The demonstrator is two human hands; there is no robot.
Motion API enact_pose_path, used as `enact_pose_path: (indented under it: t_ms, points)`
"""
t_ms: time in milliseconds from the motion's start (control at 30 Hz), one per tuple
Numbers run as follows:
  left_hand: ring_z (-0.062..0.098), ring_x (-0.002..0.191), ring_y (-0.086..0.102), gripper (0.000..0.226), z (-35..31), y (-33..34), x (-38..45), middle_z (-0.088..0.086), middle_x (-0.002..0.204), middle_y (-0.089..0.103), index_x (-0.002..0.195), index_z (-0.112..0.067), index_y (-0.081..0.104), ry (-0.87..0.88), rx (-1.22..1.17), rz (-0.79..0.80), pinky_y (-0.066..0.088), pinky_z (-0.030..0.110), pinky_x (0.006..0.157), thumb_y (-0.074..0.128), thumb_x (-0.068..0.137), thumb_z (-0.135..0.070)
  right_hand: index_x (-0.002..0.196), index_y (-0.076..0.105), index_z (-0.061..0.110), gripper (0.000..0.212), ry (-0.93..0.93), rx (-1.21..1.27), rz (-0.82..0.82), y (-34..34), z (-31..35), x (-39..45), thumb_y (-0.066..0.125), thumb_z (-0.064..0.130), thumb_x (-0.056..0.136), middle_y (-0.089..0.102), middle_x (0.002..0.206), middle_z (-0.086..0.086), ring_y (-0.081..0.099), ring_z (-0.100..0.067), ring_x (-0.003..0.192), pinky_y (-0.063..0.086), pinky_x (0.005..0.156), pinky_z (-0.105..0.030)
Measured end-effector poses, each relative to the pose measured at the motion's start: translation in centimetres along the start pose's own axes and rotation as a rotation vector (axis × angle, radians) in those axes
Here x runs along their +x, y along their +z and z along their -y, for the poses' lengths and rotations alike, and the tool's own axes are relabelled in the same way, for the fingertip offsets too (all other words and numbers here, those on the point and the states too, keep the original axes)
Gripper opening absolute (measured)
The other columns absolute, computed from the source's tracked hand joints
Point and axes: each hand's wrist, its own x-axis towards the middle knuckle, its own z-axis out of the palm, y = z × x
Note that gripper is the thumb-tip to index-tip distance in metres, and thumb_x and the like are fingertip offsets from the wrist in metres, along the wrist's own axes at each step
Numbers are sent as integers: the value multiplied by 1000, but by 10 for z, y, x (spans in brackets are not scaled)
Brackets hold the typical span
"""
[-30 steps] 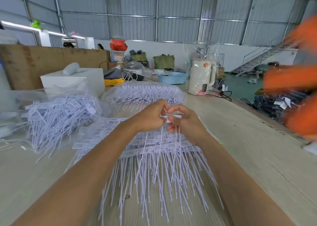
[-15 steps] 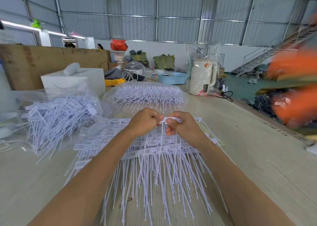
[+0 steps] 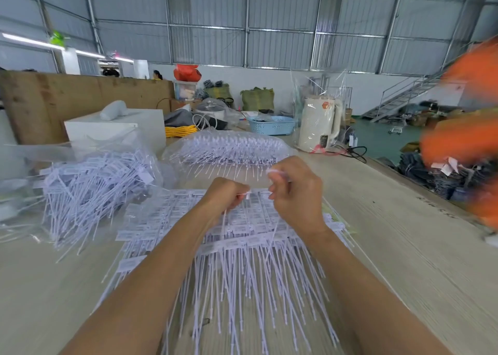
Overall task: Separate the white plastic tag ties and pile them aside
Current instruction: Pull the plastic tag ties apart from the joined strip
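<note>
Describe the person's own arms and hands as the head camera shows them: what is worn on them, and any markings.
Both forearms are bare as far down as the frame shows; no sleeve or cuff is in view. The left hand and the right hand wear no gloves. No watch, bracelet or ring is visible on the sides facing the camera, and no tattoos, bandages or other markings show.

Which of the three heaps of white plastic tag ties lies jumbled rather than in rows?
The left heap of white plastic tag ties, loose in clear plastic; the other two lie in neat rows.

white plastic ties [image 3: 242,274], matt wooden table [image 3: 404,247]
</note>
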Motion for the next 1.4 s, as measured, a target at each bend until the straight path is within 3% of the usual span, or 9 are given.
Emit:
enact_pose_path:
  t_ms: [100, 233, 400, 700, 1000, 1100, 1167, 1267, 1400]
  points:
    - [12, 55, 53, 38, 12, -6, 4, -1, 54, 53, 55, -12, 57, 105, 40, -84, 48, 21, 68, 61, 91, -20, 76, 62, 14, 18, 462, 360, -36, -13, -1, 13, 57, 4, 90, 59, 53, -2, 57, -13, 43, 52, 49, -28]
    - [6, 59, 57, 32, 5, 2, 7, -4, 64, 60, 63, -16, 65, 169, 190, 42, 47, 18, 65, 57, 94, -24, 78, 59, 8, 16, 768, 522, 31, -22, -10, 19, 55, 2, 92, 54, 44, -2, 51, -10, 37, 48, 45, -21]
    - [16, 65, 52, 34, -21, 10, 13, 3, 67, 57, 65, -13, 53, 236, 485, 95, 37, 25, 63, 51, 96, -25, 72, 57, 8, 20, 806, 450, 229, -6, -9, 33, 55, 2, 91, 53, 65, -10, 55, -8, 42, 53, 45, -23]
    - [17, 65, 49, 11, -7, 13, 11, 2, 70, 53, 86, -1, 65, 298, 461, 26, 35, 27, 59, 57, 87, -8, 89, 64, -2, 8, 934, 196, 498, 24, -18, 39, 63, 4, 84, 63, 86, -15, 59, -21, 71, 54, 63, -34]
    - [9, 81, 56, 9, 16, 4, 22, -2, 85, 62, 84, -11, 66, 299, 214, -185, 39, 1, 62, 65, 82, -2, 66, 59, -1, 20, 1032, 461, 329, 32, -37, 15, 59, -7, 85, 62, 70, -15, 66, -22, 62, 57, 76, -39]
    - [13, 81, 57, 21, 16, 7, 25, 1, 89, 59, 101, -8, 61, 234, 35, -202, 48, 17, 75, 68, 82, -2, 66, 61, 6, 23, 931, 430, 258, 33, -37, 17, 60, -4, 86, 58, 58, -6, 58, -9, 47, 48, 52, -18]
    - [17, 71, 57, 14, 13, 8, 26, 4, 80, 61, 96, -1, 63, 113, -210, -216, 50, 30, 72, 67, 83, -1, 66, 63, 9, 23, 882, 416, 221, 33, -35, 20, 60, -3, 86, 57, 56, -6, 53, -18, 53, 44, 57, -25]
    - [15, 48, 50, 11, 11, 5, 26, 3, 51, 59, 74, 0, 66, 27, -324, -205, 46, 26, 53, 67, 85, -4, 68, 63, 13, 24, 815, 393, 208, 34, -32, 22, 60, -1, 87, 55, 59, -9, 48, -23, 55, 43, 62, -35]
    - [16, 48, 57, 17, 12, 4, 19, 6, 56, 65, 71, -9, 59, 62, -293, -194, 50, 27, 54, 66, 87, -9, 66, 61, 16, 27, 835, 370, 244, 38, -29, 22, 59, 2, 89, 60, 74, -5, 57, -12, 55, 51, 51, -23]
